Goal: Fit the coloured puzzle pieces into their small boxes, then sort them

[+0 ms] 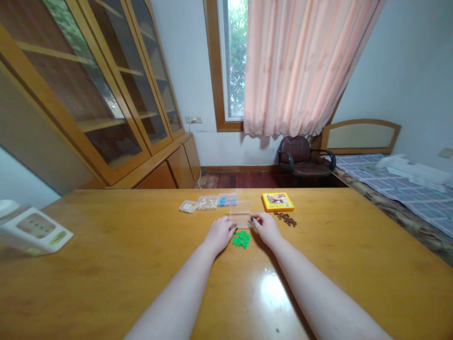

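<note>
A clear plastic box (240, 220) with its lid raised at the back rests on the table in front of me. My left hand (222, 232) is closed at the box's left side, its fingers curled along the edge. Thumb and fingers of my right hand (264, 226) grip the right side. Just in front of the box lies a small heap of green pieces (241, 240), close to my left fingertips. Brown pieces (286, 219) are scattered to the right of my right hand, below a yellow box (278, 202) with a printed picture.
Behind my left hand stand a clear box of blue pieces (227, 201), one of white pieces (207, 203) and a smaller clear box (188, 207). A white container (35, 229) is at the table's left. Beyond the wooden table (141, 283) are a chair (300, 156) and a bed (385, 184).
</note>
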Available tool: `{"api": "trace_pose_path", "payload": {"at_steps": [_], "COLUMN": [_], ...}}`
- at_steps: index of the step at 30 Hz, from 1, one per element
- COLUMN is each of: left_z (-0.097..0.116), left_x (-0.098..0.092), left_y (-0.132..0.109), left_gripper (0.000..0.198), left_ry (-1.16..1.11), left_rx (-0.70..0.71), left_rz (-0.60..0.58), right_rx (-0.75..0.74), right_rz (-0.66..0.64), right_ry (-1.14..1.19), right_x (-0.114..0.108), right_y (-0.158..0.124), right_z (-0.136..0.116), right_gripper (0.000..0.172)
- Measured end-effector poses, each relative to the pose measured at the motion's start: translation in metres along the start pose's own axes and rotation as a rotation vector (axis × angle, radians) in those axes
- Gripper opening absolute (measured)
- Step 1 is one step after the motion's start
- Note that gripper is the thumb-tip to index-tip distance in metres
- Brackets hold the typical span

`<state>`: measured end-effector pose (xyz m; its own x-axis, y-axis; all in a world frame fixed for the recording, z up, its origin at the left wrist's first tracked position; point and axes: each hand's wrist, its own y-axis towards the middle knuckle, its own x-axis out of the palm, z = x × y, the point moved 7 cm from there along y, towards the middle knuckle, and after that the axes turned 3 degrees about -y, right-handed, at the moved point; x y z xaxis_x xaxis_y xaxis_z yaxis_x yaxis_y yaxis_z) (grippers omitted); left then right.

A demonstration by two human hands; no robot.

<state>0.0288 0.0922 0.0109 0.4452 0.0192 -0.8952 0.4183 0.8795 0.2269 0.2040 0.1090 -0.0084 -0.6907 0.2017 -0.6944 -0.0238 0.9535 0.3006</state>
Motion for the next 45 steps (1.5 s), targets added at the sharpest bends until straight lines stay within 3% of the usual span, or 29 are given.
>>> {"api": "trace_pose_path", "payload": {"at_steps": [4,8,13,18,23,27,31,45], "left_z": [-0.004,-0.009,-0.010,-0.010,-0.011,-0.012,-0.014,-0.016], "left_x": [0.000,0.004,0.012,0.018,0.020,0.022,0.023,0.023], "left_y": [0.001,0.003,0.005,0.006,0.004,0.002,0.002,0.003], "left_gripper": [0.016,0.013,0.011,0.014,0.024,0.043,0.051,0.050], "left_ry": [0.025,-0.018,-0.060,-0.062,-0.054,-0.017,0.008,-0.001], "left_rx": [-0.015,-0.014,-0.025,-0.041,-0.040,-0.061,-0.087,-0.108], "left_rz": [0.049,0.044,-0.034,-0.108,-0.133,-0.152,-0.169,-0.157], "right_rx": [-0.119,-0.151,-0.170,-0.105,-0.073,-0.016,-0.009,-0.044], "right_rz": [0.048,0.018,-0.025,-0.149,-0.181,-0.170,-0.172,-0.178], "right_ry": [-0.047,-0.048,-0.077,-0.155,-0.212,-0.283,-0.326,-0.291], "right_x": [-0.005,0.001,0.008,0.017,0.020,0.016,0.014,0.016], "right_y": [-0.002,-0.003,-0.003,-0.005,-0.006,-0.006,-0.006,-0.007], "right_z": [-0.014,-0.016,-0.014,-0.010,-0.008,-0.006,-0.008,-0.007], "right_gripper": [0.022,0.031,0.047,0.050,0.057,0.060,0.060,0.056]}}
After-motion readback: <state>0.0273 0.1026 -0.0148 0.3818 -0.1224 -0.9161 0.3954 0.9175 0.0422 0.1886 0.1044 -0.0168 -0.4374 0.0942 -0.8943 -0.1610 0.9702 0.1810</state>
